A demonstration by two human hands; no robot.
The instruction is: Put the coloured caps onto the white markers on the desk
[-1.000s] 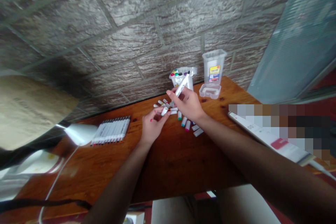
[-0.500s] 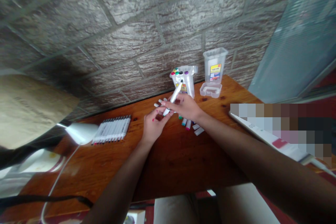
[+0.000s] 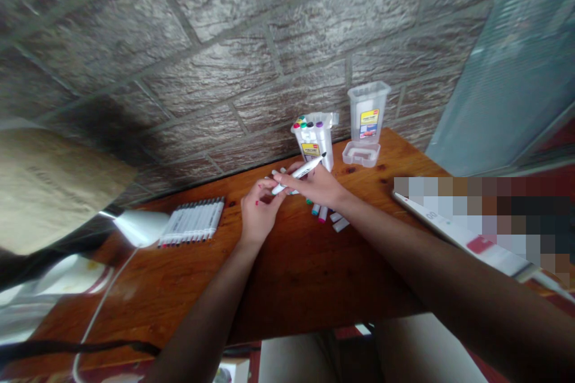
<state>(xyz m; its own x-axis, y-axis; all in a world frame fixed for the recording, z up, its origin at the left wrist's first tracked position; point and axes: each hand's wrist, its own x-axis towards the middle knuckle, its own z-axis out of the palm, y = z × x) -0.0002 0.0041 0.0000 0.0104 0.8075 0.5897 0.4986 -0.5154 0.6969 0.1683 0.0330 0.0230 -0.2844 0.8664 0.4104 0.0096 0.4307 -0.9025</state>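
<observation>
My right hand [image 3: 317, 184] is closed around a white marker [image 3: 300, 172] with a black tip, held nearly level above the wooden table [image 3: 287, 263]. My left hand [image 3: 257, 210] sits just below it, its fingers curled at the marker's near end. Whether the left hand grips anything is hidden. Loose marker caps [image 3: 327, 216] lie on the table under and beside my right hand.
A clear box of coloured markers [image 3: 313, 139] stands at the wall. To its right are an empty clear container [image 3: 368, 111] and its lid [image 3: 360, 154]. A row of white markers [image 3: 193, 222] lies at left, beside a white lamp head [image 3: 139, 226] with cable.
The marker in my right hand has tipped from steeply upright to nearly level, its black tip pointing right. Both hands have shifted slightly toward the wall.
</observation>
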